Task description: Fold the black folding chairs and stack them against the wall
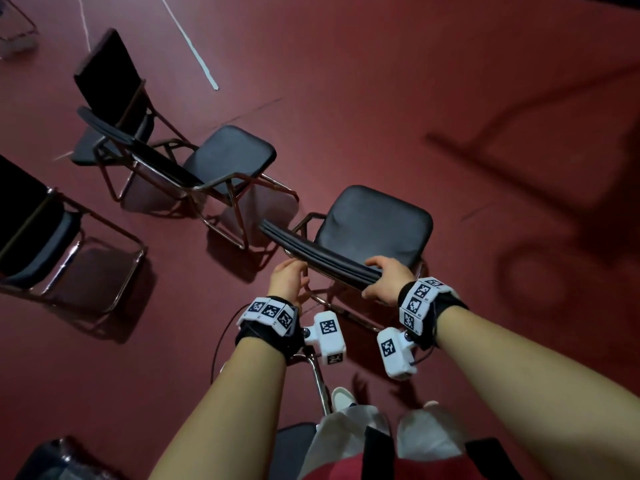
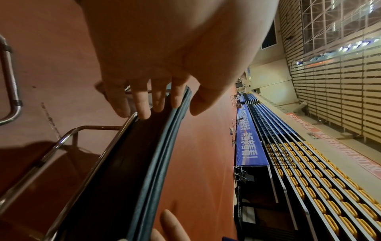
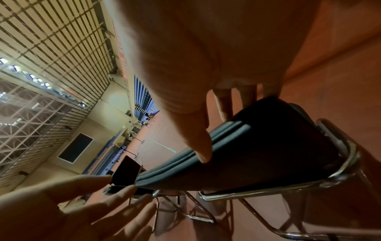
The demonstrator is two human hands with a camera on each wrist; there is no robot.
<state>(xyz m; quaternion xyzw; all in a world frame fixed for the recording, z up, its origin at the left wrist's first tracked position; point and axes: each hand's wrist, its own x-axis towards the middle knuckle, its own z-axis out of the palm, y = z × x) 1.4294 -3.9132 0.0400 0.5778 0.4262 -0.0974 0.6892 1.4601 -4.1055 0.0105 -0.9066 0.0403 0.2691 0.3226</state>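
Seen from the head camera, a person stands on a dark red floor (image 1: 415, 81) behind an unfolded black folding chair (image 1: 374, 223), which sits just ahead of the hands at about 12 o'clock. Its padded seat faces up and its backrest (image 1: 311, 252) runs as a dark strip across the near side.

The right hand (image 1: 386, 280) grips the right end of that backrest, fingers curled over the top edge and thumb underneath. In the right wrist view the thumb (image 3: 198, 143) presses on the ribbed top edge while the fingers wrap down the far side.

The left hand (image 1: 289, 280) hangs just beside the backrest near its middle. Its fingers are relaxed and slightly spread, holding nothing; in the left wrist view the fingertips (image 2: 144, 107) hover at the edge of the backrest, and contact cannot be confirmed.

3 more unfolded black chairs stand to the left: a second chair (image 1: 228, 157) at 11 o'clock, a third chair (image 1: 104, 77) farther off at 10 o'clock, and a fourth chair (image 1: 34, 230) at 9 o'clock. All rest on chrome tube frames.

A white floor line (image 1: 190, 43) crosses the upper left.
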